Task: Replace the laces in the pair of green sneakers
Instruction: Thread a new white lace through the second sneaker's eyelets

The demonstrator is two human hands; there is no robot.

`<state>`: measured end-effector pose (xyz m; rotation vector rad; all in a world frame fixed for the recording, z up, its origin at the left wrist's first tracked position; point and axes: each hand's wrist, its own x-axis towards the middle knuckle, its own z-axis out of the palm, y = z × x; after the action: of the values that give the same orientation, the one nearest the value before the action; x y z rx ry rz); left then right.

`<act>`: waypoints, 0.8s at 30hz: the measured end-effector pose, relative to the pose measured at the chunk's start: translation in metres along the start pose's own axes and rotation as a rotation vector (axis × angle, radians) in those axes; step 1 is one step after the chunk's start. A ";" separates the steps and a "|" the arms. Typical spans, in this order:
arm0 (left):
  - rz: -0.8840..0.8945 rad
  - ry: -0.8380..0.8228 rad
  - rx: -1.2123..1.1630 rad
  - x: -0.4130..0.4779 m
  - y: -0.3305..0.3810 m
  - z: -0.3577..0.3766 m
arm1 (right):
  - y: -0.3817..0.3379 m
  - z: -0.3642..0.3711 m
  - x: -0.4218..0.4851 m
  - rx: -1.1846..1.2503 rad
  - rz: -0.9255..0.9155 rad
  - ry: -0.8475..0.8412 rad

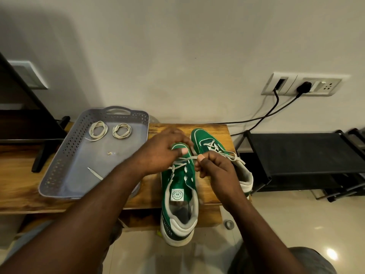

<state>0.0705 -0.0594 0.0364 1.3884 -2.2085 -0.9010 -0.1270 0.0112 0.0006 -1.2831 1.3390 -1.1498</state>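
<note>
Nearer green sneaker [178, 184], lace [188, 158] half-threaded; second sneaker [205, 138] laced alongside; coiled laces [98, 129] in tray [59, 167].

Grey perforated tray [67, 153] on wooden bench [19, 184], black rack [306, 151], wall socket [326, 87] with black plug [304, 87]

Wooden bench [214, 129]: grey tray [59, 155] left; near sneaker [178, 179] overhanging front edge; far sneaker [200, 136] right.

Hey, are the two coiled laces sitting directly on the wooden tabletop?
No, both coiled laces lie inside the grey tray, side by side near its handle end.
</note>
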 end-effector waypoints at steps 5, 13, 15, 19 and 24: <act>-0.107 -0.125 -0.100 0.000 0.014 0.010 | 0.000 0.004 0.001 -0.015 0.021 0.007; -0.128 -0.147 -0.273 -0.006 0.017 0.003 | 0.000 0.000 0.001 -0.005 -0.001 0.019; -0.087 -0.119 -0.201 -0.005 0.017 0.003 | -0.002 0.003 0.001 -0.019 -0.006 0.001; -0.175 0.012 -0.182 -0.004 0.005 -0.016 | -0.003 0.003 0.002 -0.020 -0.020 0.064; -0.224 0.068 -0.511 -0.012 -0.010 -0.042 | 0.000 0.003 0.000 -0.066 0.022 0.072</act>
<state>0.1078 -0.0652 0.0599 1.3938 -1.6290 -1.3566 -0.1237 0.0115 0.0005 -1.2815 1.4512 -1.1550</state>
